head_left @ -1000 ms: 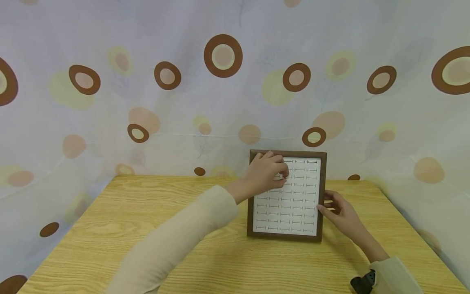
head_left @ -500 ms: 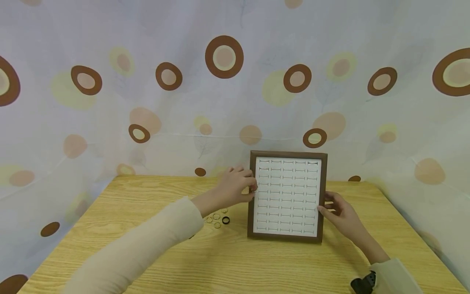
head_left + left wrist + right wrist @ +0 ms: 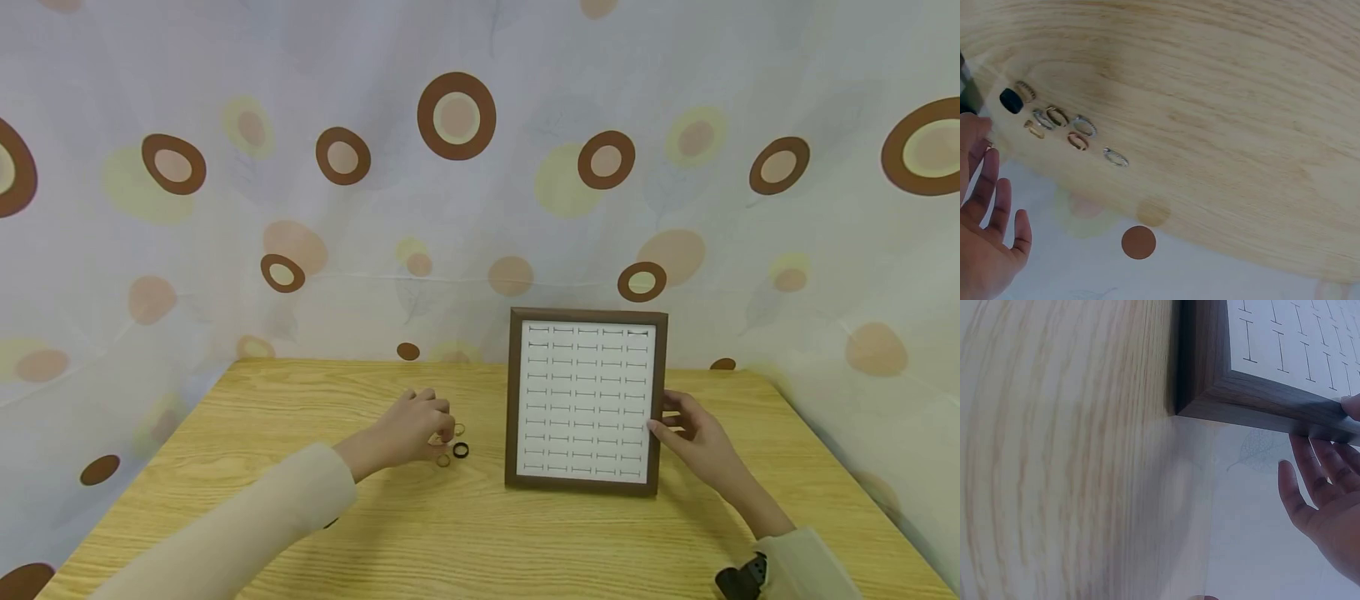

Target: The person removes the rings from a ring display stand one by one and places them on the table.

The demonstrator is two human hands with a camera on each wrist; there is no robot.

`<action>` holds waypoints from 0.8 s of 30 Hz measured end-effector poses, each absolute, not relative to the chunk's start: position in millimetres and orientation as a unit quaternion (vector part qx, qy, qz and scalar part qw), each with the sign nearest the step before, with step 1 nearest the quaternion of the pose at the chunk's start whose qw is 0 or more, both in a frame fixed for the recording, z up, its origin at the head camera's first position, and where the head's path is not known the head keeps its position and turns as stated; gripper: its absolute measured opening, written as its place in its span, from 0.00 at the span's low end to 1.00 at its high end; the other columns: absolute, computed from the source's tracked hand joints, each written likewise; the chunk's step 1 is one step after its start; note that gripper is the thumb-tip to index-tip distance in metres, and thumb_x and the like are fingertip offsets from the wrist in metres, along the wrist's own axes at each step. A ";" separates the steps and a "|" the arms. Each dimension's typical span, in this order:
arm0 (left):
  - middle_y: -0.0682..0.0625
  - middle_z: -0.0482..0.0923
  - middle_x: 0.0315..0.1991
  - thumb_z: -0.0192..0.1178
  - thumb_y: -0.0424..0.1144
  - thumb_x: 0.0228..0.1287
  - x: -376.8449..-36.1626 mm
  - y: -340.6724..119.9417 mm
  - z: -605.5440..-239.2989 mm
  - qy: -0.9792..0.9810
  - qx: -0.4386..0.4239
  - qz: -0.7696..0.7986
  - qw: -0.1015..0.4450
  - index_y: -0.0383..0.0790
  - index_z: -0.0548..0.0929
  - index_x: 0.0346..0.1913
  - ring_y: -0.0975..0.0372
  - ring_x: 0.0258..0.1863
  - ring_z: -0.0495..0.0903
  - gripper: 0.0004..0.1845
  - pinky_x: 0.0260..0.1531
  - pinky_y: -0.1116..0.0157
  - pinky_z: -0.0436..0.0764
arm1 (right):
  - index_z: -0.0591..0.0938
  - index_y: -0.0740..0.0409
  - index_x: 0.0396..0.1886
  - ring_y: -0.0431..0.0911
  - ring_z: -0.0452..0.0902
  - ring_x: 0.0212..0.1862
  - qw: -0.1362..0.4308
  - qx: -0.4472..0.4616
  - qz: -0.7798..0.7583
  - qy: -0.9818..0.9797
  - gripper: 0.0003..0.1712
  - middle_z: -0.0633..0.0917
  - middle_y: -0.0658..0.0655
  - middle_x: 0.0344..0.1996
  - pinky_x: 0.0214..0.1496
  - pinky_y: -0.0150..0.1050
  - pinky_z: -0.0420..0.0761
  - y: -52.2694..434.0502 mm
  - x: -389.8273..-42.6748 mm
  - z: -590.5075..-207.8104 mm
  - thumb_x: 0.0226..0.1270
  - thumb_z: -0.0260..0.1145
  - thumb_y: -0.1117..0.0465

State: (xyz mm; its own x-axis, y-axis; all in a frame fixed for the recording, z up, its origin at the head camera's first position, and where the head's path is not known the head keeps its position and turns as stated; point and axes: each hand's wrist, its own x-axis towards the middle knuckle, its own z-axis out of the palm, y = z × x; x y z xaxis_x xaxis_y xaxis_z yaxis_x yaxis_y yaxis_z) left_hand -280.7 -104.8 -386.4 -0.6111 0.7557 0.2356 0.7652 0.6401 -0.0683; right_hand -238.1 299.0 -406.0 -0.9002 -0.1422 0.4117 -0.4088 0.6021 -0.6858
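Two hands over wooden surface [image 3: 480, 533], cream sleeves on both arms. Leftmost, left hand [image 3: 411, 429] low above surface, fingers bent down toward small cluster of rings [image 3: 448, 446]; fingertips right at cluster, but impossible to tell whether pinching one or merely touching. From left wrist view, palm [image 3: 985, 250] with fingers fairly straight, rings [image 3: 1063, 125] lying loose on wood just beyond fingertips: several thin metal bands, silver and gold-toned, plus one dark ring [image 3: 1011, 100] at end of row. Same black ring [image 3: 461, 450] just right of fingers from head view, near frame's lower left corner. Next, brown frame [image 3: 512, 400] standing upright on surface, white slotted board [image 3: 585, 400] inside with rows of short dark slits. Far right, right hand [image 3: 693, 429] grasping frame's right edge, thumb on front, fingers behind, steadying. From right wrist view, fingers [image 3: 1319, 506] spread behind frame's dark wooden edge [image 3: 1260, 403]. Behind all, pale curtain [image 3: 300, 167] with brown and yellow circles.
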 end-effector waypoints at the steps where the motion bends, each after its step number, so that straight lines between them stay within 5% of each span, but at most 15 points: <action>1: 0.59 0.74 0.28 0.67 0.44 0.50 -279.8 -107.8 -388.7 -0.899 -0.423 -0.011 0.111 0.52 0.81 0.26 0.65 0.28 0.63 0.04 0.30 0.66 0.59 | 0.66 0.70 0.58 0.31 0.74 0.41 0.159 0.157 0.418 -0.881 0.26 0.77 0.66 0.47 0.41 0.24 0.74 298.9 -238.0 -405.8 0.64 0.59 0.62; 11: 0.61 0.71 0.24 0.68 0.40 0.49 -274.1 -125.4 -403.6 -0.913 -0.404 0.011 0.057 0.54 0.81 0.24 0.66 0.26 0.61 0.05 0.28 0.68 0.57 | 0.67 0.70 0.58 0.33 0.75 0.41 0.160 0.156 0.421 -0.879 0.26 0.77 0.66 0.46 0.41 0.24 0.75 299.3 -238.8 -407.2 0.64 0.59 0.62; 24: 0.62 0.73 0.26 0.69 0.41 0.46 -275.8 -132.0 -416.1 -0.918 -0.392 -0.011 0.052 0.56 0.80 0.22 0.65 0.28 0.65 0.07 0.28 0.67 0.61 | 0.66 0.70 0.58 0.32 0.74 0.40 0.159 0.157 0.423 -0.878 0.26 0.77 0.67 0.46 0.40 0.24 0.75 299.3 -239.9 -407.5 0.64 0.59 0.63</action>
State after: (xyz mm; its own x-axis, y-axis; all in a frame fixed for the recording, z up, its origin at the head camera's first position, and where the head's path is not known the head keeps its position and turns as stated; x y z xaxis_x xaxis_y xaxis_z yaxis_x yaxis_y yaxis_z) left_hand -275.8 -132.0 -416.1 -0.6872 0.7190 0.1036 0.7214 0.6923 -0.0196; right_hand -239.9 299.3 -407.5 -0.9001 -0.1405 0.4125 -0.4100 0.5937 -0.6924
